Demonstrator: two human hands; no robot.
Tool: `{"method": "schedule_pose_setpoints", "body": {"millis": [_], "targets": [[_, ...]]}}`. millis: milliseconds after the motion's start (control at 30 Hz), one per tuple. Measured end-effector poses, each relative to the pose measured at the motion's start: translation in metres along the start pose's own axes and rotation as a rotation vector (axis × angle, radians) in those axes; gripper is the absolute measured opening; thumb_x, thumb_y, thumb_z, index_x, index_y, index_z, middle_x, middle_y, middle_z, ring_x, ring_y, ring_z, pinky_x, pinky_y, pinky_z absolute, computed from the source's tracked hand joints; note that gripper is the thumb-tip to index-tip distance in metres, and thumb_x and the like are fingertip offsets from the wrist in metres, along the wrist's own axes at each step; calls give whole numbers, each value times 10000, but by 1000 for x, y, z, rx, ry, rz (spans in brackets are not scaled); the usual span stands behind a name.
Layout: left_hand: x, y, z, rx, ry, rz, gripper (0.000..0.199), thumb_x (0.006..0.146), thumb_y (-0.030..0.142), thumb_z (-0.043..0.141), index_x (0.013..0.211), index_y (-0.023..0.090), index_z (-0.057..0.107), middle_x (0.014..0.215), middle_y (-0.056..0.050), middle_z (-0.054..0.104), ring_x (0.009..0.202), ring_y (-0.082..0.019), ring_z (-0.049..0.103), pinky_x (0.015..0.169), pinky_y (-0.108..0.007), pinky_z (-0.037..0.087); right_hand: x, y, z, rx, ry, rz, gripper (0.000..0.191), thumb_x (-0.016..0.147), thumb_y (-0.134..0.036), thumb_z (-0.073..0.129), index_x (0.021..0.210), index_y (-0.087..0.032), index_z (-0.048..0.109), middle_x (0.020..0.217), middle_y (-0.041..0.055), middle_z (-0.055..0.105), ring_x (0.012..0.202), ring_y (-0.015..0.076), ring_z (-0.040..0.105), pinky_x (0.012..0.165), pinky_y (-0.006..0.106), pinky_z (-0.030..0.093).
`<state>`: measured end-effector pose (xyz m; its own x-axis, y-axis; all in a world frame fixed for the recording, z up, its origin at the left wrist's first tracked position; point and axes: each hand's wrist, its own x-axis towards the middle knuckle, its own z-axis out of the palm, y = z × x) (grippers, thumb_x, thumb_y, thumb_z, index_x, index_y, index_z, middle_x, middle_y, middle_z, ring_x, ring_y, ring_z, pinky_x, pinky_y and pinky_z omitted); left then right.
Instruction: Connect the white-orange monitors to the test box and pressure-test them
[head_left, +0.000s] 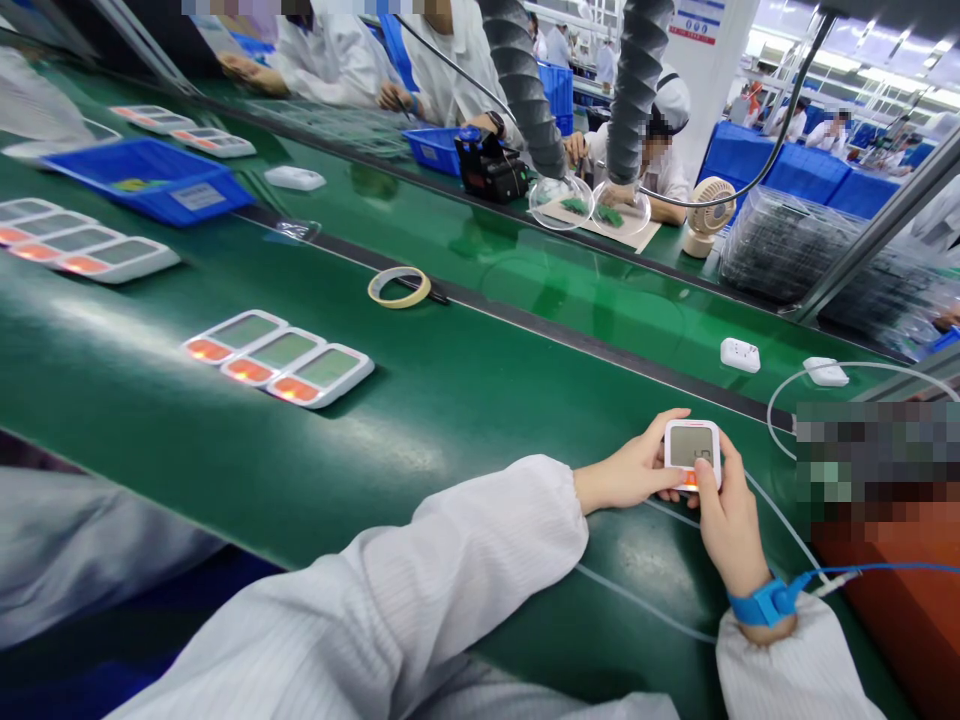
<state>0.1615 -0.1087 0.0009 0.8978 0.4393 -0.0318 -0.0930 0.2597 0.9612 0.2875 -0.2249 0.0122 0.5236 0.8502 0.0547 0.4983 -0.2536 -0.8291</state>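
A small white device (691, 444) with a grey screen and a lit orange strip is held above the green table at the right. My left hand (634, 468) grips its left side, thumb on the lower front. Around its right side is my right hand (729, 515), with the thumb over the lower part of the screen. A blue wrist strap (766, 603) circles my right wrist. Three similar devices (277, 356) lie side by side on the table to the left, their orange strips lit.
A roll of tape (399, 287) lies mid-table. Further left are more devices (82, 240) and a blue tray (150, 178). White blocks (740, 355) sit beyond the dark divider strip. A thin white tube curves near my right arm. People in white work across the line.
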Motion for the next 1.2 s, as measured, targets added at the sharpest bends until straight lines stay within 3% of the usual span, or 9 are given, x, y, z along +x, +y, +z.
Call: {"method": "schedule_pose_setpoints", "body": {"millis": [167, 433, 500, 600, 667, 867, 1033, 1133, 1200], "targets": [[0, 0, 1, 77, 15, -27, 927, 852, 249, 668, 1555, 293, 66, 1090, -110, 648, 745, -148, 675, 647, -275, 513, 11, 7, -13, -156, 165, -57, 543, 970, -483, 414, 1415, -175, 452, 949, 96, 694, 677, 234, 671, 673, 345, 530], [0, 0, 1, 406, -103, 12, 347, 872, 244, 598, 1208, 158, 612, 984, -75, 698, 807, -145, 641, 697, -251, 500, 28, 29, -26, -447, 354, -214, 480, 955, -299, 346, 1382, -133, 487, 1263, 186, 574, 1134, 330, 584, 899, 446, 497], [-1, 3, 1, 517, -191, 74, 320, 877, 264, 599, 1177, 158, 642, 984, -77, 713, 823, -156, 638, 710, -253, 493, 26, 28, -25, -468, 375, -237, 472, 943, -278, 357, 1361, -125, 513, 1319, 203, 513, 1124, 331, 583, 881, 456, 512], [-5, 7, 3, 716, -348, 215, 297, 864, 282, 637, 1150, 212, 677, 942, -51, 738, 848, -183, 629, 766, -278, 480, 21, 21, -19, -453, 396, -258, 468, 949, -291, 386, 1369, -123, 508, 1449, 226, 369, 881, 259, 651, 810, 458, 545], [-7, 9, 4, 817, -396, 290, 291, 845, 282, 665, 1133, 243, 689, 955, -42, 745, 890, -209, 627, 810, -300, 471, 17, 18, -13, -400, 316, -313, 457, 966, -302, 395, 1382, -138, 494, 1460, 219, 370, 787, 207, 647, 809, 439, 554], [-13, 10, 7, 846, -464, 326, 114, 857, 265, 652, 930, 214, 723, 981, -59, 743, 902, -217, 654, 823, -299, 474, 11, 17, 1, -291, -130, -407, 326, 989, -257, 373, 1105, -170, 665, 1065, 114, 683, 997, 248, 644, 912, 424, 526], [-17, 24, 4, 791, -483, 193, 132, 865, 245, 639, 796, 181, 732, 689, -8, 685, 582, -123, 563, 555, -226, 398, 8, 13, 0, -292, -261, -422, 252, 966, -212, 457, 1098, -188, 670, 1062, 85, 683, 981, 233, 644, 883, 382, 526], [-18, 40, -4, 801, -457, 119, 191, 877, 262, 611, 774, 161, 736, 614, 8, 640, 533, -100, 503, 520, -218, 365, 4, 8, 1, -339, -340, -462, 229, 926, -147, 509, 1086, -198, 664, 1072, 80, 663, 980, 233, 627, 862, 369, 527], [-20, 51, -15, 819, -351, 95, 244, 904, 297, 567, 813, 143, 734, 648, 0, 656, 566, -107, 526, 538, -214, 387, 1, 4, 3, -396, -363, -497, 179, 907, -156, 581, 1061, -200, 662, 1083, 83, 648, 981, 246, 612, 864, 386, 524]]}}
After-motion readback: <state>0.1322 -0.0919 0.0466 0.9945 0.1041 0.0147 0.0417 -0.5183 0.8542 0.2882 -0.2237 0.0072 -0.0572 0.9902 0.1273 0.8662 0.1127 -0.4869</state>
